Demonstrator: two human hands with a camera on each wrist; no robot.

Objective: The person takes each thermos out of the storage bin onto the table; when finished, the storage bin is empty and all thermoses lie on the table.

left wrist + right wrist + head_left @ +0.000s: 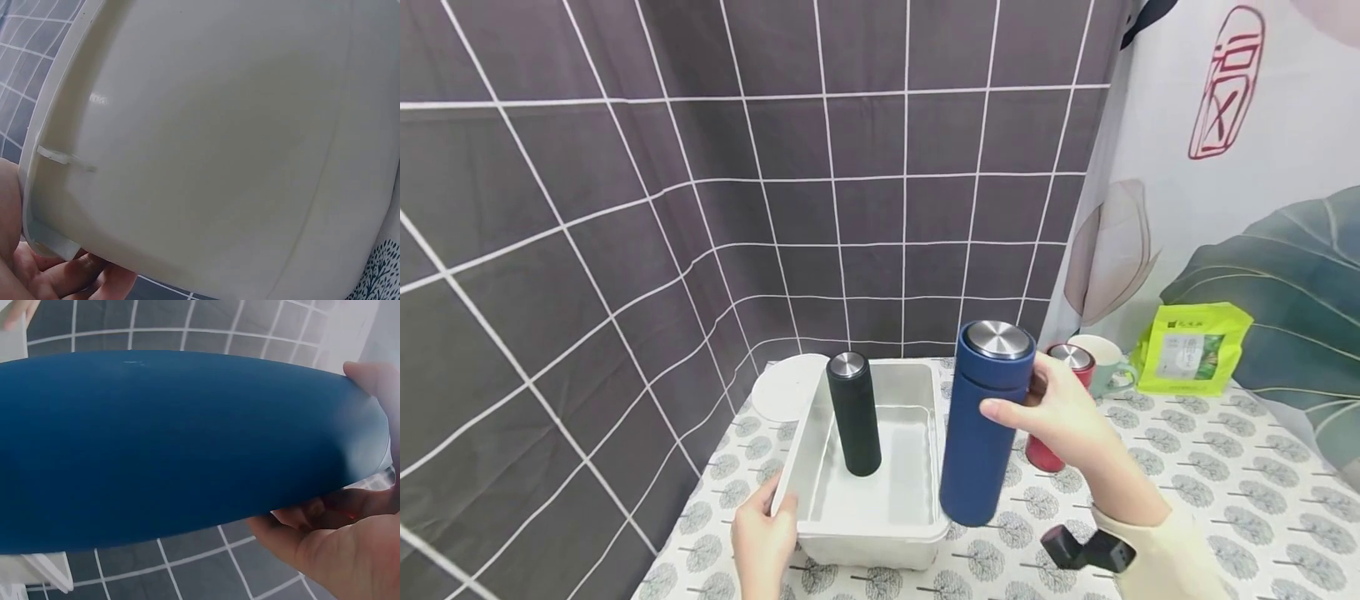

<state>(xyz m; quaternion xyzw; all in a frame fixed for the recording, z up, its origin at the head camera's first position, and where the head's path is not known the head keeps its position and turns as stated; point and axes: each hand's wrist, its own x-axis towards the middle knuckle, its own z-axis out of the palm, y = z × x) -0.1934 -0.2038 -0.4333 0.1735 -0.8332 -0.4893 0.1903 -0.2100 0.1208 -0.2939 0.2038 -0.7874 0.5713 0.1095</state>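
Observation:
My right hand [1067, 417] grips a blue thermos [977, 450] with a steel-topped lid around its upper part. The thermos is upright with a slight tilt, just right of a white plastic bin [872, 533]. In the right wrist view its blue body [175, 450] spans most of the picture, thumb and fingers on either side of one end. My left hand [763, 533] pinches the bin's rim at the near left corner; the left wrist view shows the bin's outer wall [219, 137] with fingers curled under the rim. Inside the bin stands a black thermos [857, 425], leaning a little.
Behind my right hand is a red thermos [1045, 454], partly hidden. A pale green mug [1101, 371] and a bright green pouch [1187, 350] stand at the back right. A white round item [782, 387] lies behind the bin's left side. Dark gridded cloth [865, 208] hangs behind.

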